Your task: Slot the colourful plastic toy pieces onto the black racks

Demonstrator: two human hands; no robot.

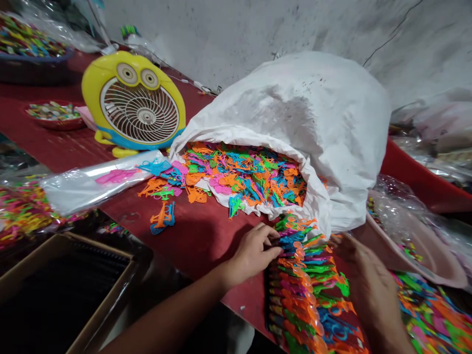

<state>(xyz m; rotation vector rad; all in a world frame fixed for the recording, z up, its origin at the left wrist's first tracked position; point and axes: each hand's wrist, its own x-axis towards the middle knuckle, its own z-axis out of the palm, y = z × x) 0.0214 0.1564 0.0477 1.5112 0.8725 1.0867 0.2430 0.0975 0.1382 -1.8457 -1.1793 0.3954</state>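
blurred right: the right hand [372, 280] is smearing beside the row's right side, so i cannot tell whether its fingers are closing on anything.
cut-off row: the row of coloured plastic pieces [304, 280] is running from the sack's mouth towards the table's near edge, its lower end slipping out of view.
dark box: the cardboard box [102, 310] is sitting just off the table's near edge on the left, its inside going too black to make out.
white sack: the sack [342, 118] is bulging towards the table's far edge, its depths hiding; orange, blue, green and pink pieces are filling the mouth, and a few are lying loose on the red table [199, 231].
other containers: the red basket [55, 124] is holding small pieces near the far left corner; the pink basin [438, 263], partly covered by clear plastic, is holding a few.
left grip: the left hand [254, 250] is curving its fingers, thumb a little apart, tips touching the row's left side; whether they're pinching a piece, i cannot tell.
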